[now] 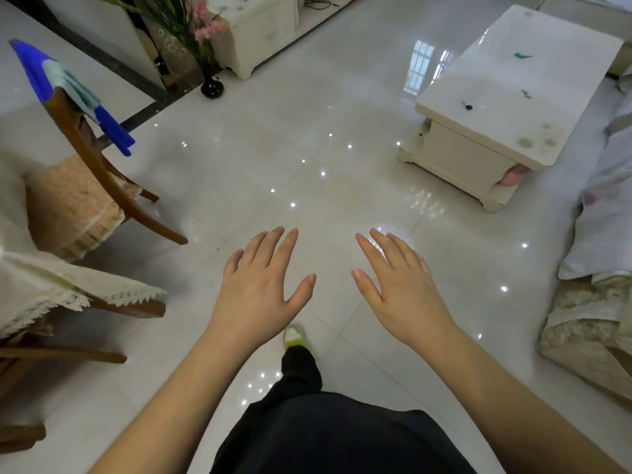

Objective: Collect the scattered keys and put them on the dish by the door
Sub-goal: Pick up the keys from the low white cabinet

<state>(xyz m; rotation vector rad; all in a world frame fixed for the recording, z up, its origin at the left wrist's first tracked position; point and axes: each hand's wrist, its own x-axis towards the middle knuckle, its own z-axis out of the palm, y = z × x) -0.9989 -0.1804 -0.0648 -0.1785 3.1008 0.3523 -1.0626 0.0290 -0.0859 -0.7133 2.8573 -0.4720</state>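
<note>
Three keys lie apart on the cream coffee table [485, 131] at the upper right: a black-headed key [466, 105] near its left edge, a green-headed key [522, 56] further back, and a small dark key [526, 94] between them. My left hand [260, 285] and my right hand [400, 289] hover palm-down over the glossy floor, fingers spread, holding nothing, well short of the table. No dish or door is in view.
A wooden chair [102, 179] draped with blue and pale cloth stands at the left beside a lace-covered table [41, 285]. A black vase [212, 87] with flowers and a cream cabinet [260, 39] sit at the back. A covered sofa [595, 268] lines the right edge.
</note>
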